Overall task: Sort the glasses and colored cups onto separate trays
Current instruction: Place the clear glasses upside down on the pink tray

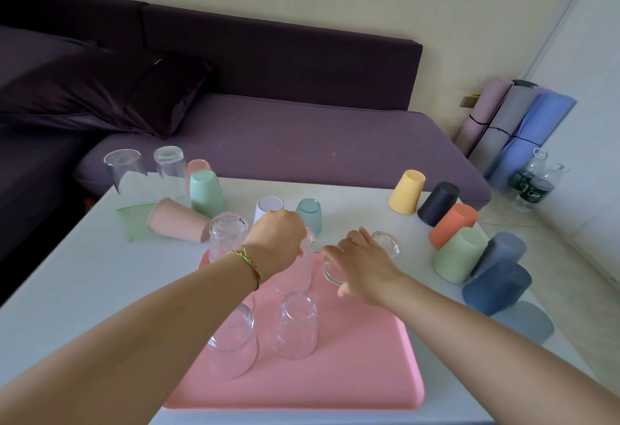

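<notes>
A pink tray (352,374) lies on the white table and carries several upside-down clear glasses, among them one (297,327) at its middle and one (233,340) to the left. My left hand (276,240) grips the top of a glass (295,273) standing at the tray's far part. My right hand (364,265) holds a tilted glass (385,246) just over the tray's far right edge. Two more clear glasses (125,169) (169,166) stand at the table's far left.
Colored cups stand upside down around the tray: a mint cup (206,193), a lying peach cup (177,220), white (268,208) and teal (310,213) ones behind my hands, and a yellow cup (406,191), orange, green and dark blue cups (496,287) at the right. A purple sofa (302,142) lies beyond.
</notes>
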